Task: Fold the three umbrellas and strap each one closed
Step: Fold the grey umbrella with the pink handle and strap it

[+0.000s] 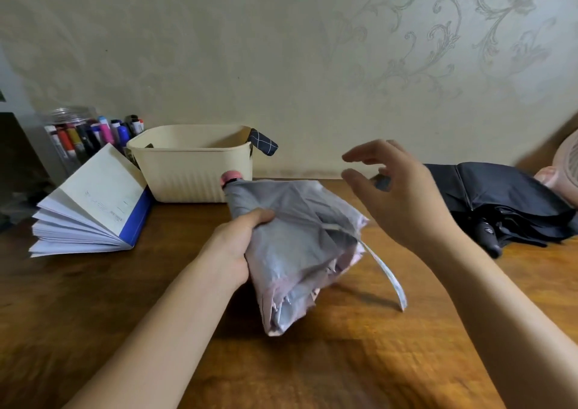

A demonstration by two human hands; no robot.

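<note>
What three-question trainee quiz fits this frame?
1. True or false: the left hand grips the grey-and-pink fabric umbrella.
2. Multiple choice: the umbrella's pale strap is A) wrapped closed, B) hanging loose, C) knotted.
3. Fill in: the loose black fabric umbrella lies on the brown wooden table at the person's ____ side.
Key: 1 true; 2 B; 3 right.

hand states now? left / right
Left hand: gripping the grey umbrella.
Right hand: open, holding nothing, above the umbrella.
</note>
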